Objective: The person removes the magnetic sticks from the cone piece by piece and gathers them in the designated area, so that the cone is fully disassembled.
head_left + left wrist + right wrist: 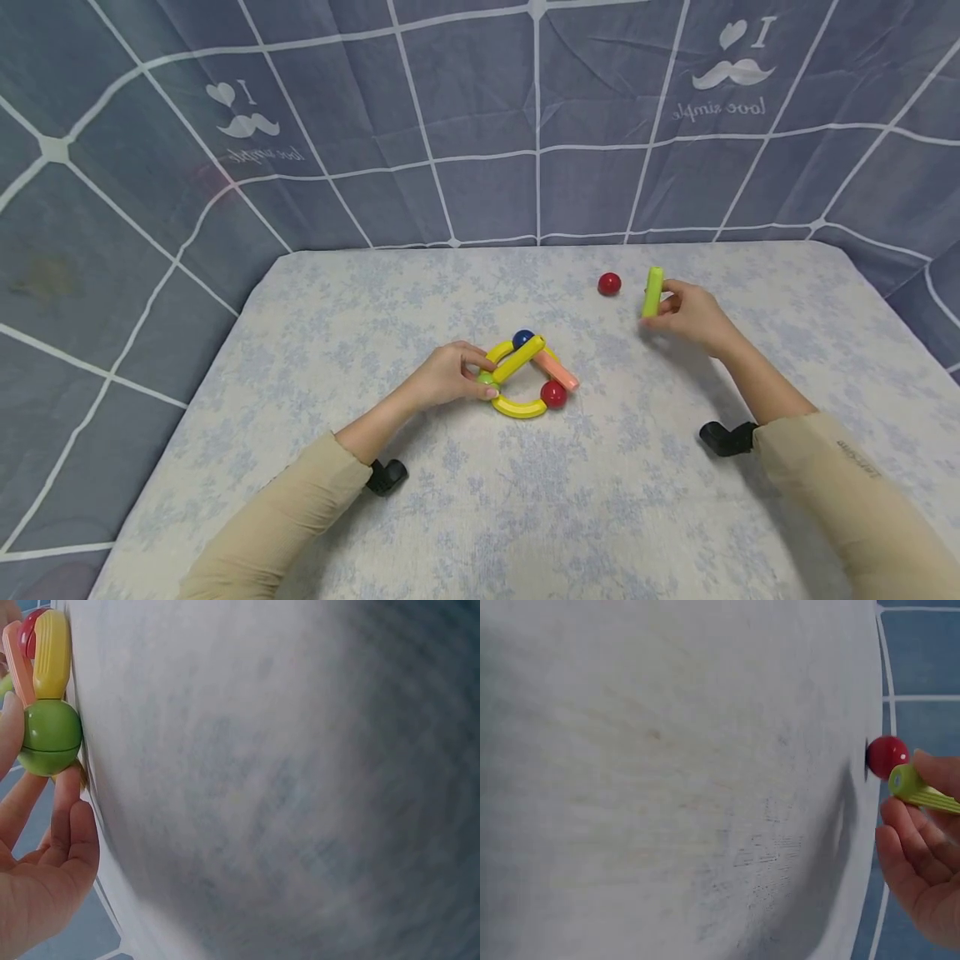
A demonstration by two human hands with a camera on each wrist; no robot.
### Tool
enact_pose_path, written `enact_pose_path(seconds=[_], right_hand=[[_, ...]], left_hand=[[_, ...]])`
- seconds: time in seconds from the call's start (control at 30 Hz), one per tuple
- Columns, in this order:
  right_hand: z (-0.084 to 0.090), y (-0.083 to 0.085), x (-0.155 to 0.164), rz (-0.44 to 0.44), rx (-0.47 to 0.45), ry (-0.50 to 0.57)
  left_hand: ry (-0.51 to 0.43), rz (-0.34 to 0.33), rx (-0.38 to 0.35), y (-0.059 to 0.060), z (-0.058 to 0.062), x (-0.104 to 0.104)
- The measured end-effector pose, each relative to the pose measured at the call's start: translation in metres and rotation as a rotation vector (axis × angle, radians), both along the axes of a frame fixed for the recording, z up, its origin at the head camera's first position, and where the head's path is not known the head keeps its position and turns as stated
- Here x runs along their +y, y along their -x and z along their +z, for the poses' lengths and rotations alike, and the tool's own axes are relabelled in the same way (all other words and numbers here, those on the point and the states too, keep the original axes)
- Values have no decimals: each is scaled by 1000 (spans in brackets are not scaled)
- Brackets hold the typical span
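The left hand (448,377) rests at the toy cluster in the middle of the desk (480,500), its fingers pinching the green ball (50,737) where the yellow stick (519,358) and a yellow curved piece (519,407) meet. Well to the right, the right hand (693,315) grips a lime-green stick (652,292), held upright, seemingly just off the cloth. A loose red ball (609,284) lies just beside it.
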State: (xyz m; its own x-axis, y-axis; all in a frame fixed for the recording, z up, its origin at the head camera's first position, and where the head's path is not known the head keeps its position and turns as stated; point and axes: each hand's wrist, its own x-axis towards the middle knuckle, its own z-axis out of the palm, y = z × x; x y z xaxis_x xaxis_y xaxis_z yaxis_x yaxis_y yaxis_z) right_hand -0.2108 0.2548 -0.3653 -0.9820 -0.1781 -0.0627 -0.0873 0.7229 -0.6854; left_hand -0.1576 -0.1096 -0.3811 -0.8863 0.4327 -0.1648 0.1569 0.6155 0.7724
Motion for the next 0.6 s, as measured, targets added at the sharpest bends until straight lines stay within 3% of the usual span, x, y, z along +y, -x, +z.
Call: enact_pose_path(seconds=[0.27,0.6], right_hand=[[-8,19,5,-110,-65,-26],[-15,35,0,-196,-24,-22]], left_hand=[[-14,6,-6,-1,0,0],[-3,29,-18,-1,-1,0]])
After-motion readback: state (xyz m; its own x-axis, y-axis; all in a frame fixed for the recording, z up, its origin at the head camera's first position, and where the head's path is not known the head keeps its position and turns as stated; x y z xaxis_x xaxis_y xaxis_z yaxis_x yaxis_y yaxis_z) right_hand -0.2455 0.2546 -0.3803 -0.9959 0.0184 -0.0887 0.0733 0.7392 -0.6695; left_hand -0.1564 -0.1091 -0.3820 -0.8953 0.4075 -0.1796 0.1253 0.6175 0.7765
